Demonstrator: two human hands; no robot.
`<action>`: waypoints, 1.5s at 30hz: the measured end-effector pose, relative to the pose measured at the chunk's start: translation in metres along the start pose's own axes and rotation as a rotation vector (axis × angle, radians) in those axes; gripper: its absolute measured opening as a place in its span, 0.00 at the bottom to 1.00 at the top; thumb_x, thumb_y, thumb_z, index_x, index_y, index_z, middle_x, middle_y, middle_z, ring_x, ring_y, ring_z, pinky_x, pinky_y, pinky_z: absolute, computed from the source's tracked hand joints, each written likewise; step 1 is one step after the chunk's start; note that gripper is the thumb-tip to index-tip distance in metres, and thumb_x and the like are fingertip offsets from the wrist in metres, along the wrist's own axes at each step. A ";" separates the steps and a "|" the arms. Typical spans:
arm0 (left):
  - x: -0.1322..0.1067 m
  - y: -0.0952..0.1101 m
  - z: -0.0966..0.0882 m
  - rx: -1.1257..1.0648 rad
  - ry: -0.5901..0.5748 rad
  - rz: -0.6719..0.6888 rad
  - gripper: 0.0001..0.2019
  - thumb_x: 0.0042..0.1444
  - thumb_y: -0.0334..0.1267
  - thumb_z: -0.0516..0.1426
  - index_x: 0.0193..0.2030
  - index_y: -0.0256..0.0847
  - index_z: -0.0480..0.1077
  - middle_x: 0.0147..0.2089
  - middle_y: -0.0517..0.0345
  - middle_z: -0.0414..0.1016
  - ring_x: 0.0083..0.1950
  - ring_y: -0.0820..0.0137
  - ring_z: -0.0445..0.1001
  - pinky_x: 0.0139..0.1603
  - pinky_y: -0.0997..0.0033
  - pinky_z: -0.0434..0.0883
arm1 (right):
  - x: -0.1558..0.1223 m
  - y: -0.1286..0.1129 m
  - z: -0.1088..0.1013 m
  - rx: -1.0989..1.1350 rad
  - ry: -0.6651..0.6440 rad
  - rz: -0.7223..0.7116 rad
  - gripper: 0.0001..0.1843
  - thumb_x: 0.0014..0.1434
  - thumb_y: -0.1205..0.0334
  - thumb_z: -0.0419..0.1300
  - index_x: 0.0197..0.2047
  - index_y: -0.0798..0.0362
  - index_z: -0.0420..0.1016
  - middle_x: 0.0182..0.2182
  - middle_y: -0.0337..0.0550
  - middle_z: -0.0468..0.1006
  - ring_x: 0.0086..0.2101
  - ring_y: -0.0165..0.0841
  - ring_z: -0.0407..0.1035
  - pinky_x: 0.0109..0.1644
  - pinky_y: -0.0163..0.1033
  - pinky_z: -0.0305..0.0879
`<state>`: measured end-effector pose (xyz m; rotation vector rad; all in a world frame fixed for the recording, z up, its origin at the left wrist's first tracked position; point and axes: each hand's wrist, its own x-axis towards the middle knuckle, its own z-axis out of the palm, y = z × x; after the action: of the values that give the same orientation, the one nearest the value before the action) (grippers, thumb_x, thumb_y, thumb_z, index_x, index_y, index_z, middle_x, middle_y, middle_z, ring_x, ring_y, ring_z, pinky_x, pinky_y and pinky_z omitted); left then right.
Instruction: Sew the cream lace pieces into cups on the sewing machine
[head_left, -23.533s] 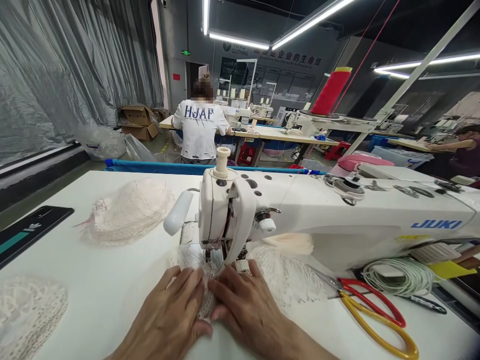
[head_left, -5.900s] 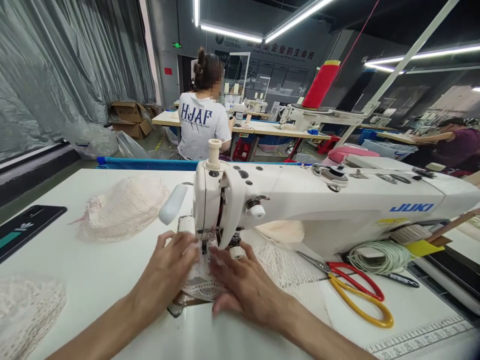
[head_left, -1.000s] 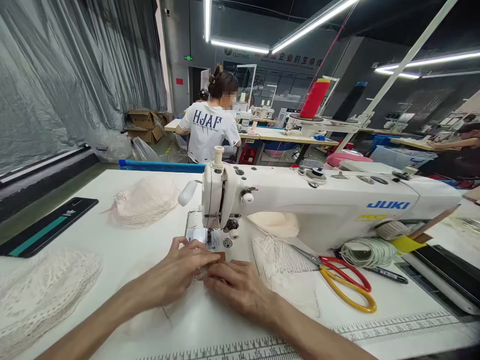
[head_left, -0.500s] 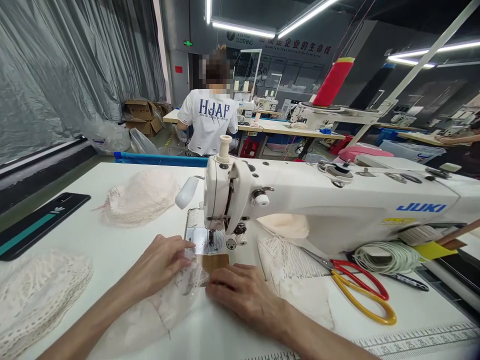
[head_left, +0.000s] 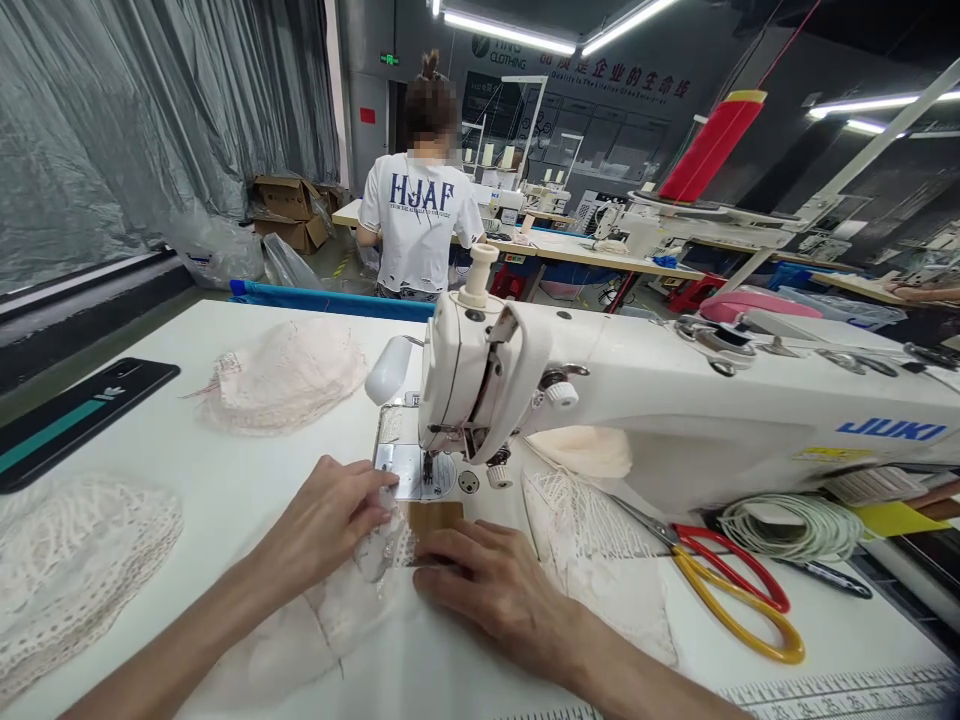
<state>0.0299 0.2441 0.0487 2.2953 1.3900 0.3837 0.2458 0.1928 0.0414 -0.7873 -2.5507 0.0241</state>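
On our white table (head_left: 247, 470), our left hand (head_left: 330, 515) pinches the lace (head_left: 379, 547) at seven o'clock from the presser foot (head_left: 428, 466), our right hand (head_left: 495, 585) lies half-curled at five, hold unclear, and, no lace being under the foot, we judge stitching finished or unbegun.

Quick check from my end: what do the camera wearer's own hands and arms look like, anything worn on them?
The left hand and right hand are both ungloved, with slender fingers. The forearms are bare as far as they show: no sleeves, watch or bracelet visible.
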 end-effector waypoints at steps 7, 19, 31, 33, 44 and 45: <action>0.000 0.005 -0.002 -0.003 -0.046 -0.021 0.15 0.61 0.41 0.49 0.50 0.41 0.71 0.35 0.57 0.74 0.39 0.61 0.69 0.43 0.61 0.64 | -0.001 0.001 0.000 0.019 -0.025 0.022 0.11 0.63 0.72 0.50 0.38 0.53 0.72 0.43 0.40 0.75 0.32 0.29 0.66 0.33 0.35 0.62; 0.000 0.003 0.000 0.028 0.008 0.015 0.15 0.61 0.40 0.48 0.49 0.42 0.71 0.33 0.57 0.74 0.37 0.62 0.70 0.41 0.63 0.65 | -0.001 -0.001 -0.002 -0.090 -0.074 -0.013 0.11 0.64 0.71 0.48 0.40 0.54 0.71 0.46 0.42 0.73 0.33 0.31 0.66 0.31 0.38 0.59; 0.008 -0.006 0.007 0.195 0.231 0.158 0.15 0.63 0.31 0.46 0.53 0.40 0.66 0.36 0.57 0.71 0.33 0.67 0.68 0.39 0.64 0.61 | 0.000 -0.005 0.002 -0.139 -0.037 0.040 0.11 0.67 0.63 0.48 0.44 0.56 0.70 0.40 0.46 0.76 0.32 0.32 0.68 0.30 0.37 0.58; 0.007 -0.002 0.004 0.299 0.349 0.170 0.16 0.62 0.27 0.45 0.54 0.39 0.65 0.40 0.53 0.71 0.37 0.65 0.69 0.42 0.62 0.60 | -0.001 -0.005 0.003 -0.137 -0.019 0.045 0.11 0.67 0.63 0.48 0.46 0.56 0.69 0.39 0.46 0.76 0.32 0.32 0.68 0.31 0.37 0.59; -0.012 0.024 0.013 0.408 0.117 0.237 0.09 0.56 0.25 0.50 0.33 0.43 0.68 0.37 0.58 0.74 0.37 0.66 0.71 0.42 0.59 0.58 | 0.000 -0.003 0.005 -0.153 0.015 0.028 0.10 0.66 0.63 0.50 0.45 0.57 0.69 0.39 0.46 0.76 0.30 0.32 0.69 0.30 0.38 0.60; -0.011 0.023 0.015 0.423 0.100 0.217 0.10 0.57 0.25 0.50 0.34 0.43 0.68 0.38 0.58 0.74 0.39 0.65 0.72 0.43 0.58 0.58 | -0.001 -0.003 0.005 -0.154 0.007 0.036 0.10 0.66 0.63 0.50 0.46 0.57 0.69 0.40 0.46 0.76 0.30 0.32 0.69 0.30 0.38 0.60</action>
<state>0.0488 0.2219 0.0470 2.8207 1.3766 0.2936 0.2425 0.1908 0.0371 -0.8889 -2.5543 -0.1647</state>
